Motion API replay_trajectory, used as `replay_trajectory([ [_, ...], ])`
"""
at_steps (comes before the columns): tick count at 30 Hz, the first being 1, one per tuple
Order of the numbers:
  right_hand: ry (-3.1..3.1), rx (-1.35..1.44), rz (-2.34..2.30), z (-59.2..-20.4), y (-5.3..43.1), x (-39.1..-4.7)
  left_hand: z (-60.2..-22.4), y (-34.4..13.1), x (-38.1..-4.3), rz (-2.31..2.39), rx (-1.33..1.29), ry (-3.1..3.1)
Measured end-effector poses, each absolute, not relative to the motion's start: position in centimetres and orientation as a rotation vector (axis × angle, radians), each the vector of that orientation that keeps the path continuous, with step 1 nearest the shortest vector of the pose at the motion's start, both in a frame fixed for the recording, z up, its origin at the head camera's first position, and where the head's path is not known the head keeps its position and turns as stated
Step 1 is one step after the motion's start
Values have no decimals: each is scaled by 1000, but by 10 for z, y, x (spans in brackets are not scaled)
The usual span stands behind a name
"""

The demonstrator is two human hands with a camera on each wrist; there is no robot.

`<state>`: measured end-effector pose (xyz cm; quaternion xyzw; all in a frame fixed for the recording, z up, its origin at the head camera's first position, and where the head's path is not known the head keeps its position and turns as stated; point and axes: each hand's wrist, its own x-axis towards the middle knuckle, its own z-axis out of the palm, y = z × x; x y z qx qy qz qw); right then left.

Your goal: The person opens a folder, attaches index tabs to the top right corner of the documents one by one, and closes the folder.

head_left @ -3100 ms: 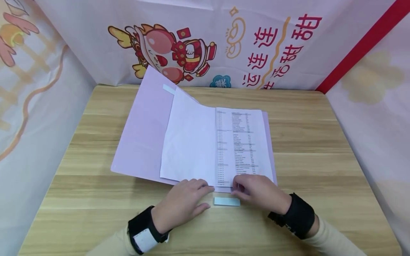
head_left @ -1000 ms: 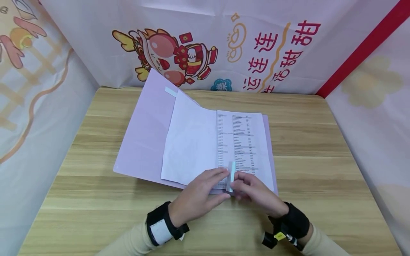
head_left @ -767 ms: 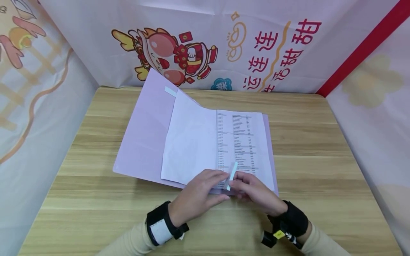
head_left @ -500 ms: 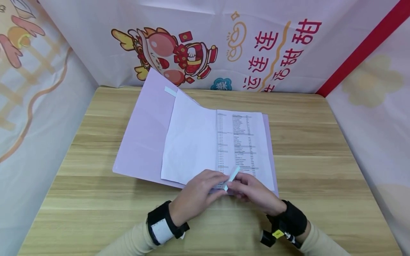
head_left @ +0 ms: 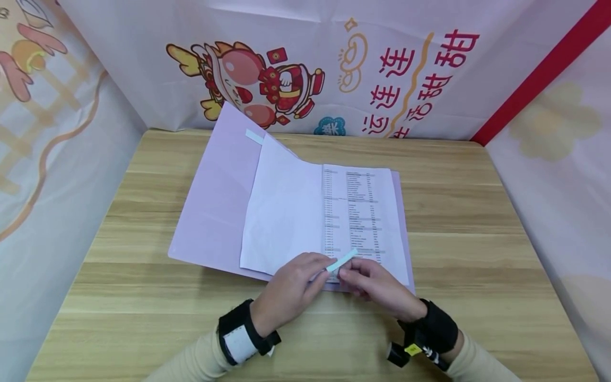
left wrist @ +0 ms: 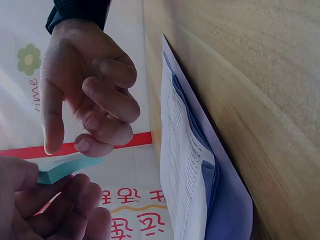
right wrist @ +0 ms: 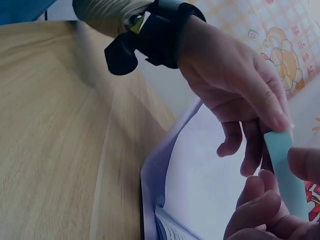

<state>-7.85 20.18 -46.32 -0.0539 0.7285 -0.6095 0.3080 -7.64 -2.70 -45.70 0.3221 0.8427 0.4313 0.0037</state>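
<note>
A narrow pale teal strip [head_left: 342, 260] is raised above the lower edge of the printed page [head_left: 360, 212]. My left hand [head_left: 291, 286] pinches its left end between thumb and fingers, also seen in the right wrist view, where the strip [right wrist: 285, 170] points down from that hand [right wrist: 230, 75]. My right hand [head_left: 377, 281] is close to the strip's other end. In the left wrist view the right hand [left wrist: 90, 85] has loosely bent fingers and a straight thumb, just apart from the strip [left wrist: 70, 167]. The page lies in an open lilac folder [head_left: 205, 212].
The folder's left cover stands partly raised, with a blank white sheet [head_left: 281, 212] along it and a pale blue strip [head_left: 254, 136] on its inside. Wooden tabletop [head_left: 458, 223] surrounds the folder. Printed cloth [head_left: 296, 21] walls in the back and sides.
The teal strip was on the table 3.1 s ago, then stood near upright between both hands. It has since tilted to a slant, and the left thumb has come up onto it.
</note>
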Motion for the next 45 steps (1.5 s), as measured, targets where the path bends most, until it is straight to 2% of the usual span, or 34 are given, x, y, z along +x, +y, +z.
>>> replay_trajectory([
  [9, 2319, -191, -1565, -467, 202, -76, -458, -31, -82, 1670, 653, 2426],
  [17, 2952, -505, -1378, -468, 204, -75, -459, -36, -88, 1677, 423, 2295],
  [22, 3073, -680, -1236, -466, 203, -77, -459, -36, -91, 1698, 323, 2197],
  [45, 2935, -557, -1184, -455, 201, -77, -465, -37, -95, 1901, 319, 2040],
])
